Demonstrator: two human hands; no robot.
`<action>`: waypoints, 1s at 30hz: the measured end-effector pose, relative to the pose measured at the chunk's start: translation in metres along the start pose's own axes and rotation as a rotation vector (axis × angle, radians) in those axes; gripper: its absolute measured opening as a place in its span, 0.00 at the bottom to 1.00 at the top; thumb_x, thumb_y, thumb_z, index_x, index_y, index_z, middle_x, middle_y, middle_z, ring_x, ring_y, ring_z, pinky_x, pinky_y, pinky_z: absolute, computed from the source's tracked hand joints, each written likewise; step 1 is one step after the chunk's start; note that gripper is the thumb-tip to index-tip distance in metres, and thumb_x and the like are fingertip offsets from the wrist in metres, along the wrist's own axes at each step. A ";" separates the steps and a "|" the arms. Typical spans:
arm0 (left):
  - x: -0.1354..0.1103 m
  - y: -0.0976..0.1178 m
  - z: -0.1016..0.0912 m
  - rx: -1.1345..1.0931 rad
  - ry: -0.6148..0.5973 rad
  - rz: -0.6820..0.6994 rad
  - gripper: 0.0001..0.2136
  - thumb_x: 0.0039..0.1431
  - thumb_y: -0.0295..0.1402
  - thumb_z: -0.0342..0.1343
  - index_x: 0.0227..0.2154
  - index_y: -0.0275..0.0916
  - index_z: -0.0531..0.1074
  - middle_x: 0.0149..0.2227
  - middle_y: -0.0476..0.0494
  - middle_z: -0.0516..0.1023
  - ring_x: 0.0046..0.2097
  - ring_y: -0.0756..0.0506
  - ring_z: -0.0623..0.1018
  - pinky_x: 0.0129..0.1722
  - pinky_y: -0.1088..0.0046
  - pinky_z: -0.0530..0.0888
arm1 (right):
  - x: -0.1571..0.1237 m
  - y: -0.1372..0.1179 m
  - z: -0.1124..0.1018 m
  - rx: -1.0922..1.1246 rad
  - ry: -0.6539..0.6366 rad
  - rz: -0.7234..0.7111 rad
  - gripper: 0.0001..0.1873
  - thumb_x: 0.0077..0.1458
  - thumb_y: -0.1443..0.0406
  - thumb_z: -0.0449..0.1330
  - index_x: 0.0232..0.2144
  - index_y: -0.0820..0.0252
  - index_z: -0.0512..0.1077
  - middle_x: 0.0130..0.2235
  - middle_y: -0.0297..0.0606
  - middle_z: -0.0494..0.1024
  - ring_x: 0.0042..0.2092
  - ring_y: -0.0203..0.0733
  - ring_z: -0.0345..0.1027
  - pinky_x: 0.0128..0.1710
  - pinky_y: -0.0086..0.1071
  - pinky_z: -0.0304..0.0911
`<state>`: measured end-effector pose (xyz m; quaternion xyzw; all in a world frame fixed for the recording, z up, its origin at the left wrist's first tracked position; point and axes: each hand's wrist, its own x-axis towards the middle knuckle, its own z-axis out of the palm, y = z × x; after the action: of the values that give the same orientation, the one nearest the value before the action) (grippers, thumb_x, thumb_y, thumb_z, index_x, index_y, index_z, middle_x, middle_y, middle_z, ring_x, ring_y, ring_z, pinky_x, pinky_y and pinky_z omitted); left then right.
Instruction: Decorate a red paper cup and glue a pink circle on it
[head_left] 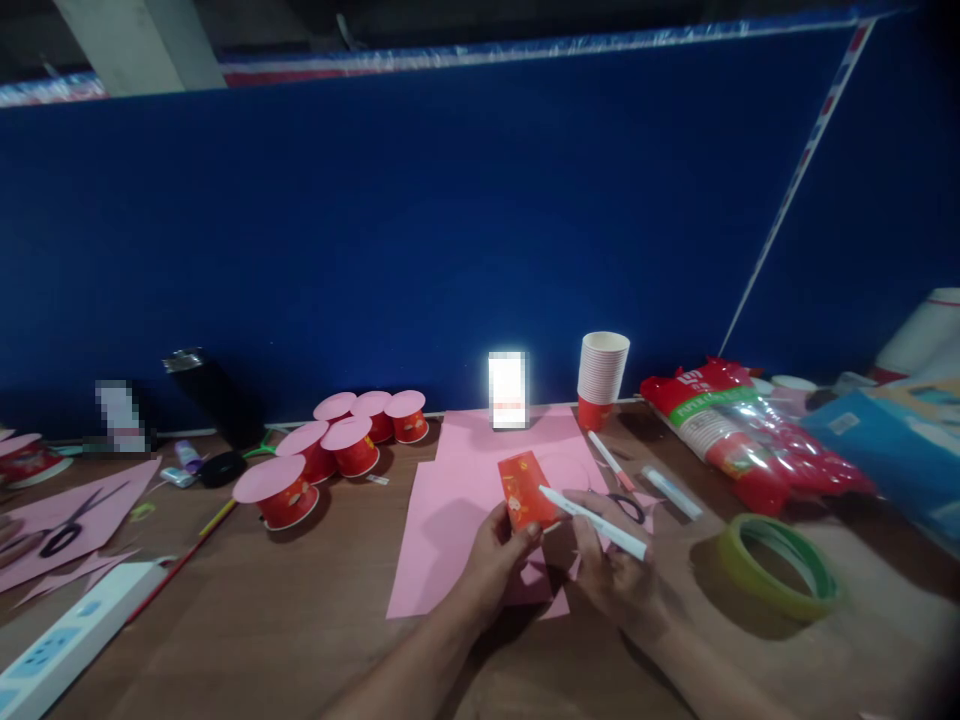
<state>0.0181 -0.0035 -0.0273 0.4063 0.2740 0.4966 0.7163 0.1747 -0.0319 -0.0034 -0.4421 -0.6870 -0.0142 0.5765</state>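
From my end, a tape roll (pixel 750 582) sits near right, probably parked there to leave the middle free. My right hand (pixel 611 580) has its fingers closed around a white pen (pixel 602 524), slanted like a writing grip, tip at the red printed piece (pixel 523 486). My left hand (pixel 504 552) pinches that piece, thumb in front, presumably to steady it above the pink sheets (pixel 427 540). Farther left, pink-topped red cups (pixel 289 495) stand grouped aside; far right, stacked cups (pixel 602 372) nest, likely saving space

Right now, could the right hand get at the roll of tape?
Probably yes: the tape roll lies to the right of the right hand, with nothing visibly standing between them. That hand holds a white pen, though, which may hinder grasping.
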 end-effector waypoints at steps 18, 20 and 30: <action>-0.001 0.002 0.003 -0.061 0.066 -0.028 0.20 0.50 0.36 0.65 0.46 0.38 0.70 0.49 0.35 0.76 0.47 0.40 0.77 0.50 0.61 0.70 | 0.002 -0.003 0.003 0.003 0.004 0.058 0.12 0.60 0.67 0.52 0.45 0.56 0.71 0.40 0.41 0.79 0.42 0.45 0.75 0.43 0.40 0.71; -0.002 0.002 0.004 -0.125 0.062 -0.024 0.20 0.50 0.35 0.65 0.46 0.40 0.69 0.50 0.37 0.75 0.47 0.40 0.77 0.49 0.60 0.71 | 0.003 -0.003 0.004 0.007 0.005 0.075 0.15 0.61 0.68 0.51 0.50 0.56 0.68 0.43 0.42 0.79 0.43 0.44 0.75 0.46 0.40 0.71; -0.005 0.003 0.005 -0.211 0.036 0.049 0.15 0.55 0.32 0.61 0.46 0.39 0.69 0.47 0.39 0.77 0.46 0.43 0.77 0.53 0.62 0.68 | -0.001 -0.003 0.012 -0.047 -0.185 0.200 0.26 0.59 0.60 0.56 0.58 0.58 0.59 0.48 0.47 0.75 0.49 0.49 0.72 0.48 0.44 0.69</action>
<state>0.0190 -0.0093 -0.0217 0.3263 0.2229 0.5473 0.7378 0.1636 -0.0278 -0.0065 -0.5213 -0.6892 0.0681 0.4986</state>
